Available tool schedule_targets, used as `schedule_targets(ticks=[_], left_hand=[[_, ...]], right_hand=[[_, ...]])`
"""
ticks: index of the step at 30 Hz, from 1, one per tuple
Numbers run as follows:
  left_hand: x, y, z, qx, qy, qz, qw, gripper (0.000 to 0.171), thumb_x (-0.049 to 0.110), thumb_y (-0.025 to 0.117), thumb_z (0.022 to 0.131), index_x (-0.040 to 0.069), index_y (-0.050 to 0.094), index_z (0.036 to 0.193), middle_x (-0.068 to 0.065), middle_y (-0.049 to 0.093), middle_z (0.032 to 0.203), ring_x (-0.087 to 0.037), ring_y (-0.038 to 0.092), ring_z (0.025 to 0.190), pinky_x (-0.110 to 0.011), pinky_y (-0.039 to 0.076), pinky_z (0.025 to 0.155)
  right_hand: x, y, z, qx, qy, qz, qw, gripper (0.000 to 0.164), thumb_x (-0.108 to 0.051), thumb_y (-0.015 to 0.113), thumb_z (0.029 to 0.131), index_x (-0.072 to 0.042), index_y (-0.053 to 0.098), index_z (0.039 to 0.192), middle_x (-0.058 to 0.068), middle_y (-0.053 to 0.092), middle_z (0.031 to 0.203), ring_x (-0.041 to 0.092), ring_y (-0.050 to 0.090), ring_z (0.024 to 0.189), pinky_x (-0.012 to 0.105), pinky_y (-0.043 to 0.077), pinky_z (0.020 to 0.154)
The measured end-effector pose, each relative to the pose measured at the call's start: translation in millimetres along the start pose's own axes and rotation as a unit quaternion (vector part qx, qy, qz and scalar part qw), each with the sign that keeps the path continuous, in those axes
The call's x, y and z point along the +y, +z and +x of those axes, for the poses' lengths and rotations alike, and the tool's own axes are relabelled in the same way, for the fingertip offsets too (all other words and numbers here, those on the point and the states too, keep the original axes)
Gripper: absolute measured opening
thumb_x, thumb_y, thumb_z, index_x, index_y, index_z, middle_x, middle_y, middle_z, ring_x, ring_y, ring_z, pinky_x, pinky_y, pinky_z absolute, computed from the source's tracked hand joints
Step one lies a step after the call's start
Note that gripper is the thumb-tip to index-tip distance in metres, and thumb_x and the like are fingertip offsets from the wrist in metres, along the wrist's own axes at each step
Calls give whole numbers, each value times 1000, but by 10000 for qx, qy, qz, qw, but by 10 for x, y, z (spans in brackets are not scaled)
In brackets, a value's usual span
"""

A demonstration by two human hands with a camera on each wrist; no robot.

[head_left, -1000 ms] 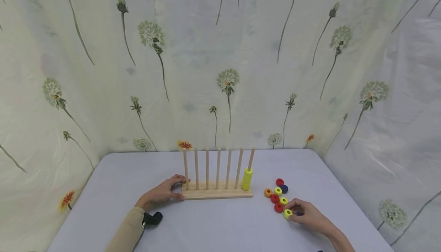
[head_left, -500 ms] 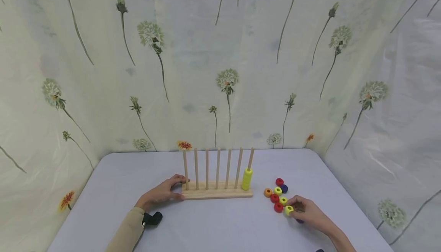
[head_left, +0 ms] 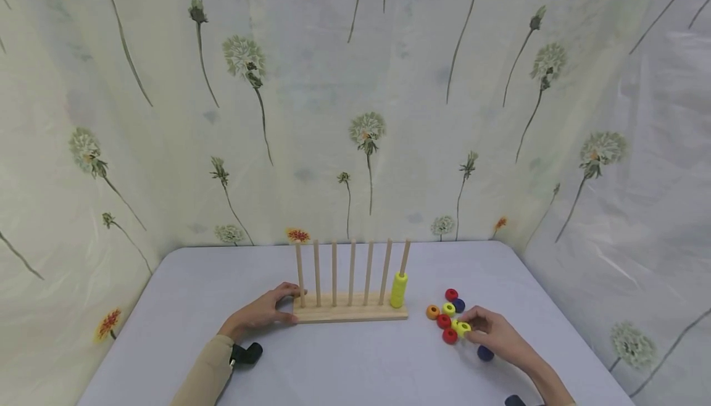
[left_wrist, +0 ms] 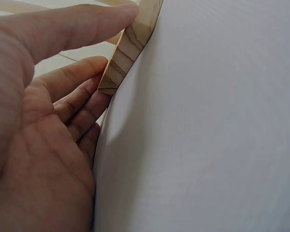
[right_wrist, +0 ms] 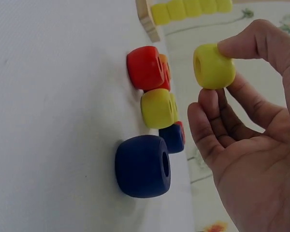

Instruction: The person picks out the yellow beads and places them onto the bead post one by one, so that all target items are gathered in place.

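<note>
A wooden peg stand [head_left: 350, 314] with several upright pegs sits mid-table, yellow beads [head_left: 398, 290] stacked on its rightmost peg. My left hand [head_left: 260, 308] holds the left end of its base, thumb at the front and fingers behind; the left wrist view shows the thumb on the wooden end [left_wrist: 130, 48]. Between thumb and fingers my right hand [head_left: 497, 335] pinches a yellow bead [right_wrist: 214, 66], raised off the table with its hole facing sideways in the right wrist view. Below that hand lies a dark blue bead [head_left: 486, 353].
Loose beads cluster right of the stand: an orange bead [head_left: 432, 312], red beads [head_left: 450, 335], a yellow bead [head_left: 449, 308] and another blue bead [head_left: 458, 305]. A black device [head_left: 247, 353] is on the left wrist. A flowered curtain [head_left: 355, 116] hangs behind the white table [head_left: 333, 369].
My right hand has lifted the yellow bead and moved slightly away from me, uncovering the blue bead beneath. The left hand and the stand have stayed put.
</note>
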State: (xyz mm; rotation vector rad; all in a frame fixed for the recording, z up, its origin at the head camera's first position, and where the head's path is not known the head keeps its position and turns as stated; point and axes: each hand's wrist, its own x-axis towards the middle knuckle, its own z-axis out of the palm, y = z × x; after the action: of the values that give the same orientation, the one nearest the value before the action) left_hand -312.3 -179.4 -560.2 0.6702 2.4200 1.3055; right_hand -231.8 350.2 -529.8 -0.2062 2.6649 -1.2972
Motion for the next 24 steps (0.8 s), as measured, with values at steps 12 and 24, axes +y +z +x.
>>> schedule_targets(ticks=[12,24], left_hand=[[4,2,2,11,-152,-65,9999,64,29,79,78,13,54,135,-6,42,142,-33,34,137,-60,22,112],[8,8,10,46,-201,-2,9998,65,31,79,78,14,54,136,-6,41,143,-34,33,138,-60,22,113]], right_hand=[[-286,94,61,557,43,29,9984,30,-14,72,84,-4,59,110,9,63,112,21,62,103,23,53,83],[-635,152,125,1127,-74,-138,9935,33,-21,71,87,-7,60,115,9,64,114,19,62,99,22,52,80]])
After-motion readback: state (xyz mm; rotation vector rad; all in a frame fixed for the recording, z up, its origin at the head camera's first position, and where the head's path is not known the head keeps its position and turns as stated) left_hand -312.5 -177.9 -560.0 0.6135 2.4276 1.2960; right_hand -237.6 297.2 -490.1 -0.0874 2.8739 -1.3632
